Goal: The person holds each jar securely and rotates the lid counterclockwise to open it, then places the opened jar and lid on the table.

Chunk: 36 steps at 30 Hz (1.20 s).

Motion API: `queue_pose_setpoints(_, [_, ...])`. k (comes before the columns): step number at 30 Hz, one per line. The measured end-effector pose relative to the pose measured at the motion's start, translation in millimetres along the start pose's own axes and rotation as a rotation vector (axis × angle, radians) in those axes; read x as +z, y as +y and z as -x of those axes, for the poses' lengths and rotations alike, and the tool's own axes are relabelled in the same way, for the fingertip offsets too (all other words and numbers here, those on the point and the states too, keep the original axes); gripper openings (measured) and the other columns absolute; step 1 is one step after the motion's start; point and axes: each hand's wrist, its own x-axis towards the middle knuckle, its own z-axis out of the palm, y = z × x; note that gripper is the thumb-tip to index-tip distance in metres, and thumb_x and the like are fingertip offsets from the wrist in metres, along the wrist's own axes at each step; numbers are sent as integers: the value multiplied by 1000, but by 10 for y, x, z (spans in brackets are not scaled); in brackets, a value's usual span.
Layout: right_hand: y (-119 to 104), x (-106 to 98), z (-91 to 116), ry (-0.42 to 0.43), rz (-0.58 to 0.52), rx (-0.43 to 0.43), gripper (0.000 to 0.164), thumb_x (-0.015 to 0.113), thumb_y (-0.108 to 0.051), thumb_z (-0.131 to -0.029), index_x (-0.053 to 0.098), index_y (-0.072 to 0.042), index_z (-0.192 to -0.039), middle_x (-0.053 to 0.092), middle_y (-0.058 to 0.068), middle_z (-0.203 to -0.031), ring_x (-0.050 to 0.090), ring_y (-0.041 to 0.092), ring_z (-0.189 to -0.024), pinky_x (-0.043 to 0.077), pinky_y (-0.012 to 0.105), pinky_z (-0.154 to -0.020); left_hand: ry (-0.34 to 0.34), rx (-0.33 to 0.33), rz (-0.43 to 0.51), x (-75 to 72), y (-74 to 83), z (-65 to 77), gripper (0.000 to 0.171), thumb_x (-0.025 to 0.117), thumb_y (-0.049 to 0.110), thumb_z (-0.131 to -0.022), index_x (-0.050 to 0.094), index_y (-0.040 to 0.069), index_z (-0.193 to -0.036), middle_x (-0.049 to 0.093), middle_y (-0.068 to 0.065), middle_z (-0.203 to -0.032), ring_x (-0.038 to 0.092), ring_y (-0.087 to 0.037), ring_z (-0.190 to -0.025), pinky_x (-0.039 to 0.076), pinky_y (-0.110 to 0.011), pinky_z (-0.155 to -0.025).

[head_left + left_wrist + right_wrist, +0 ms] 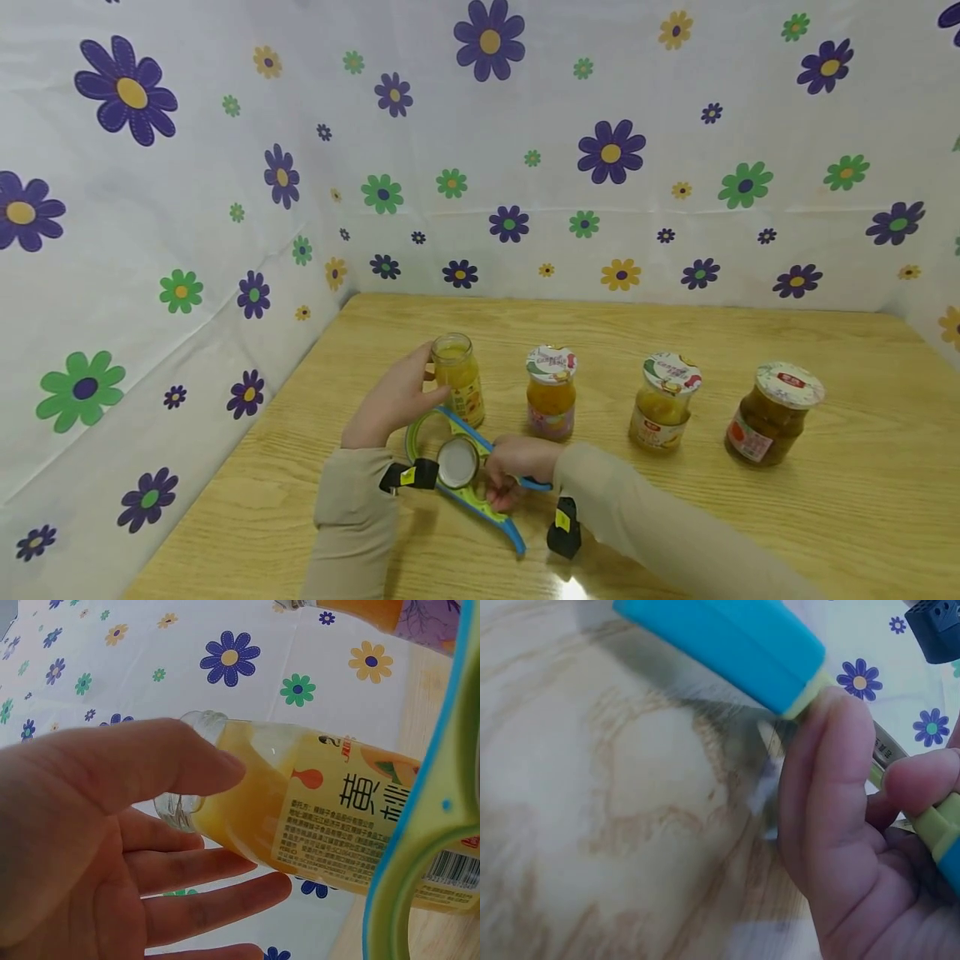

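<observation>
A glass jar [461,392] of yellow fruit stands upright with its mouth uncovered. Beside it is my left hand [397,396], thumb along the glass near the neck. In the left wrist view the other fingers [217,904] are nearly straight, their tips visible beside the jar rather than wrapped round it. My right hand [513,467] has curled fingers between the handles of a blue and green jar opener [480,504], holding it. A round metal lid [457,462] sits within the opener, in front of the jar. Exact finger contact on the opener is partly hidden.
To the right stand three lidded jars: an orange one [551,396], a yellow one [663,404] and a dark brown one [772,417]. The wooden table [847,517] meets a flower-patterned cloth [525,275] at its back and left.
</observation>
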Motion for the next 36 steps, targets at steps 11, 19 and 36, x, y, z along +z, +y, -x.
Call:
queue_pose_setpoints(11, [10, -15, -20, -11, -15, -8, 17, 39, 5, -65, 55, 7, -59, 55, 9, -56, 53, 14, -47, 49, 23, -48, -4, 27, 0, -2, 5, -5, 51, 58, 7, -82, 36, -5, -126, 50, -19, -115, 51, -29, -101, 44, -38, -84])
queue_pose_setpoints(19, [-8, -6, -27, -1, -47, 9, 16, 38, 6, -65, 52, 4, -58, 55, 10, -58, 53, 15, -48, 50, 25, -50, -4, 38, -2, -5, 1, -11, 47, 58, 7, -82, 38, -4, -123, 51, -17, -113, 51, -27, -102, 44, -39, -84])
queue_pose_setpoints(36, [-106, -89, 94, 4, 166, -88, 10, 43, 5, -69, 52, 6, -64, 55, 9, -55, 52, 14, -45, 46, 24, -45, -37, -26, 25, -31, 22, 22, 49, 54, 10, -85, 34, -3, -128, 48, -19, -119, 51, -32, -102, 44, -40, -83])
